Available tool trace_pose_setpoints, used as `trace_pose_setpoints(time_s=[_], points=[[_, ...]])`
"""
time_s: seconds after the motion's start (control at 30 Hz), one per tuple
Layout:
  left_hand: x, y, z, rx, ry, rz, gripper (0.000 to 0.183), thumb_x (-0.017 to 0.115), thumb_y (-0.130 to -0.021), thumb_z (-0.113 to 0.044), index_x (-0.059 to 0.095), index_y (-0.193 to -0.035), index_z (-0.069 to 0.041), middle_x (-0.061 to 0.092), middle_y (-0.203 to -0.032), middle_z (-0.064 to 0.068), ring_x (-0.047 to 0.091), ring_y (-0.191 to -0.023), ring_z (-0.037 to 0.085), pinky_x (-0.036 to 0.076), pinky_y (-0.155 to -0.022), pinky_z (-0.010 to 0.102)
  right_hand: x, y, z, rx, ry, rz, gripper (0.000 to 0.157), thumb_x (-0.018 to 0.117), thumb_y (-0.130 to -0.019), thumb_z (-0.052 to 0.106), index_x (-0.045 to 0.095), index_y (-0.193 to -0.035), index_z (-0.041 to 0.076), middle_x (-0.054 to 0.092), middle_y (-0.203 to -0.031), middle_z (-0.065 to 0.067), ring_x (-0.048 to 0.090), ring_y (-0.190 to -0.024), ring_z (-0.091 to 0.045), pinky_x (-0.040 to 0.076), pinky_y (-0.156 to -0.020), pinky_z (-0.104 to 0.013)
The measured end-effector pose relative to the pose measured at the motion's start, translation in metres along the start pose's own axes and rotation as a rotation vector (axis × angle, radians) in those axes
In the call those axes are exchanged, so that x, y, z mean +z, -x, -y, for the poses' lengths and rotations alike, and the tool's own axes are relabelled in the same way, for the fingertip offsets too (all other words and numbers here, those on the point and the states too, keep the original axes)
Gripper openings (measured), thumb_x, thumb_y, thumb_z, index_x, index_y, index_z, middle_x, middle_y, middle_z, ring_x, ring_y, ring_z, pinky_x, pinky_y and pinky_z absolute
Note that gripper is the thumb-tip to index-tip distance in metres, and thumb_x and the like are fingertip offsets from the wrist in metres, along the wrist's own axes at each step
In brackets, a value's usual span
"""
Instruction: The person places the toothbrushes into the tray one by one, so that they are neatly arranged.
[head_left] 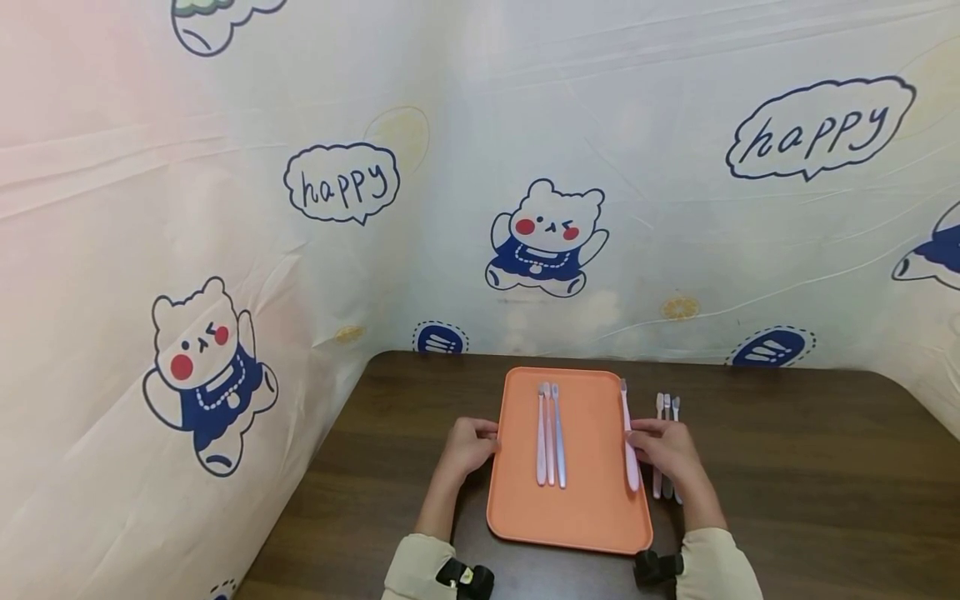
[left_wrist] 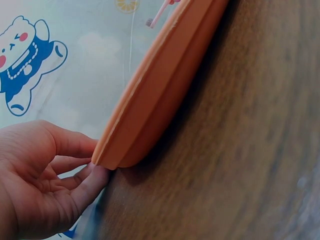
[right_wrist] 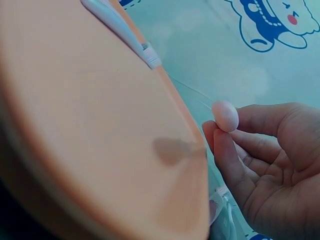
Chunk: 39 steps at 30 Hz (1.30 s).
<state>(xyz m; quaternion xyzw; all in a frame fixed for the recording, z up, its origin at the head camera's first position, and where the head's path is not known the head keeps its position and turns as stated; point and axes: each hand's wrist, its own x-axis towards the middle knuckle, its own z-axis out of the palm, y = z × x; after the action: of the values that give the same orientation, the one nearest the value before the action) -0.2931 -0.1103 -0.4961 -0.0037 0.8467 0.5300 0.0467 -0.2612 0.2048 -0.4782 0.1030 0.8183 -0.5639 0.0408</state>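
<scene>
My left hand (head_left: 468, 450) pinches the left rim of an orange tray (head_left: 592, 433); the left wrist view has the tray's side wall (left_wrist: 160, 85) leading away from the fingertips. In my right hand (head_left: 667, 450) is a pink toothbrush (head_left: 632, 473), pinched between thumb and fingers over the tray's right edge, bristle end away from me. Its rounded handle end (right_wrist: 226, 116) faces the right wrist camera. Several toothbrushes in pink and blue (head_left: 550, 442) lie side by side on the tray, left of its middle.
To the right of the tray, a row of toothbrushes (head_left: 657, 486) lies on the dark wooden table (head_left: 810, 467), partly behind my right hand. A pale curtain (head_left: 450, 250) printed with bears stands along the table's back and left sides.
</scene>
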Motion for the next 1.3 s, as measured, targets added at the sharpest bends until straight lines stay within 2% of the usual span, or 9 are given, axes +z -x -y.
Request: trace_pose_setpoints(time_s=[0.33, 0.6, 0.93, 1.3], points=[[0.0, 0.001, 0.0, 0.006, 0.005, 0.002, 0.027, 0.068, -0.084, 0.004, 0.073, -0.109, 0.008, 0.073, -0.095, 0.018, 0.065, -0.078, 0.016, 0.056, -0.067, 0.028, 0.004, -0.001, -0.002, -0.006, 0.02, -0.004, 0.042, 0.062, -0.098, 0.012, 0.059, -0.132, -0.013, 0.061, -0.131, -0.035, 0.073, -0.102, -0.024, 0.061, -0.087, -0.04], [0.0, 0.0, 0.002, 0.007, 0.002, 0.001, 0.027, 0.068, -0.084, 0.003, 0.073, -0.109, 0.008, 0.073, -0.095, 0.017, 0.065, -0.078, 0.016, 0.056, -0.067, 0.028, 0.009, -0.002, -0.001, -0.022, 0.003, -0.014, 0.041, 0.062, -0.097, 0.009, 0.059, -0.13, -0.015, 0.064, -0.126, -0.035, 0.072, -0.097, -0.021, 0.062, -0.085, -0.039], [0.0, -0.001, 0.001, 0.012, 0.004, 0.005, 0.026, 0.068, -0.084, 0.003, 0.073, -0.11, 0.008, 0.074, -0.096, 0.018, 0.066, -0.079, 0.016, 0.057, -0.068, 0.028, 0.014, -0.003, 0.001, -0.02, 0.028, -0.029, 0.041, 0.062, -0.098, 0.011, 0.06, -0.132, -0.011, 0.066, -0.125, -0.033, 0.072, -0.093, -0.019, 0.062, -0.08, -0.034], [0.0, 0.0, 0.001, 0.003, 0.0, -0.001, 0.026, 0.069, -0.084, 0.003, 0.074, -0.109, 0.007, 0.074, -0.094, 0.016, 0.066, -0.078, 0.015, 0.057, -0.067, 0.028, 0.021, -0.002, 0.007, -0.044, 0.027, -0.026, 0.038, 0.062, -0.098, 0.009, 0.061, -0.129, -0.013, 0.065, -0.125, -0.034, 0.072, -0.094, -0.021, 0.062, -0.083, -0.037]])
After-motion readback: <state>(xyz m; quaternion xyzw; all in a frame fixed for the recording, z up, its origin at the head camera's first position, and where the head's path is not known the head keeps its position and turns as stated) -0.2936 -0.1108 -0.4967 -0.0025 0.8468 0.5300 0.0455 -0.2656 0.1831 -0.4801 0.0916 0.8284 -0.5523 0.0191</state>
